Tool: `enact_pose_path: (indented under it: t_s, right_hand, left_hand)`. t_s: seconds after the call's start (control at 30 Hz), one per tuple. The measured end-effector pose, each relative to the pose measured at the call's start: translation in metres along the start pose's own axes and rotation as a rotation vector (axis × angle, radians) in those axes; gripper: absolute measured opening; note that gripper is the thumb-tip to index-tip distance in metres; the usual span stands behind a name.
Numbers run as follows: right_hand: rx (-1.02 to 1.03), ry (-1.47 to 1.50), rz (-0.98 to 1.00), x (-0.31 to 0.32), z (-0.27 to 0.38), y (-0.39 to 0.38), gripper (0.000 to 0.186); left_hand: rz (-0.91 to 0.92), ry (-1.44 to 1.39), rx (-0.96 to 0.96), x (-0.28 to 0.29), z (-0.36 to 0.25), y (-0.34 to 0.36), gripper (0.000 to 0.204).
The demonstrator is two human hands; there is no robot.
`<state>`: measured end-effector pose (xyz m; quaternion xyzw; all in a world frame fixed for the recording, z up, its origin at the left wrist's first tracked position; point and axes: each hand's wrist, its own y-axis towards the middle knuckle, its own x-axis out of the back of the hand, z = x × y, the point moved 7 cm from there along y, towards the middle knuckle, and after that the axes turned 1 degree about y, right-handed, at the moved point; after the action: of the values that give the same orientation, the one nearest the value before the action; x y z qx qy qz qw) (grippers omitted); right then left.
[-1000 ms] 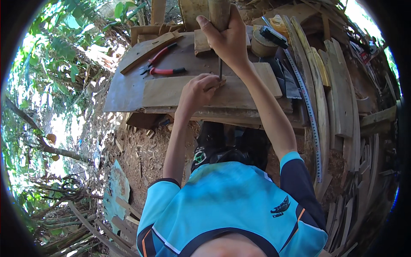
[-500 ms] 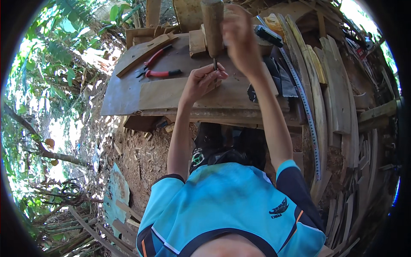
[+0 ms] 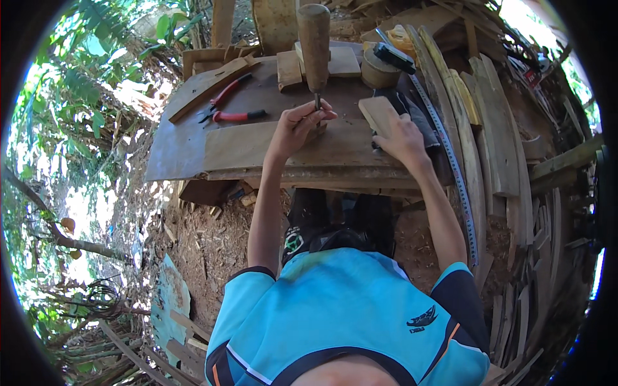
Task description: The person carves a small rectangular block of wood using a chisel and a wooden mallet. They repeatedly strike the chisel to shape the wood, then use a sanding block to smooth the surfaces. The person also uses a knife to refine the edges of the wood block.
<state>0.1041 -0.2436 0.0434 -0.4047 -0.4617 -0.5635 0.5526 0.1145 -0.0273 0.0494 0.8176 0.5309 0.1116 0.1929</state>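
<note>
My left hand (image 3: pixel 301 123) is closed around the thin metal shaft of a chisel (image 3: pixel 314 45) that stands upright on the wooden workbench (image 3: pixel 187 145); its thick, round wooden handle rises above my fingers. My right hand (image 3: pixel 400 138) lies to the right on the bench, fingers closed over the near end of a small flat wooden block (image 3: pixel 377 113). The chisel's tip is hidden by my left hand.
Red-handled pliers (image 3: pixel 226 106) lie at the bench's left. Small wood blocks (image 3: pixel 289 68), a round wooden piece (image 3: pixel 378 72) and a black tool (image 3: pixel 395 57) sit at the back. A tape measure (image 3: pixel 452 168) runs down the right edge beside stacked planks (image 3: pixel 496 141). Dirt and wood chips (image 3: pixel 209 241) lie below.
My right hand has let go of the top of the chisel's handle and dropped to the right onto the small wooden block. My left hand still holds the chisel upright.
</note>
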Motion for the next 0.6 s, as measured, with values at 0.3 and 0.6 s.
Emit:
enact_pose_path:
  t_s: [0.3,0.6]
  right_hand:
    - [0.492,-0.002,-0.402,0.179,0.088,0.001,0.050]
    - [0.145,-0.028,-0.459,0.063,-0.032,0.029,0.047]
  left_hand:
    - [0.045,-0.053,0.095,0.006,0.013,-0.006,0.019]
    - [-0.075,0.040,-0.030,0.005,-0.006,-0.001,0.015]
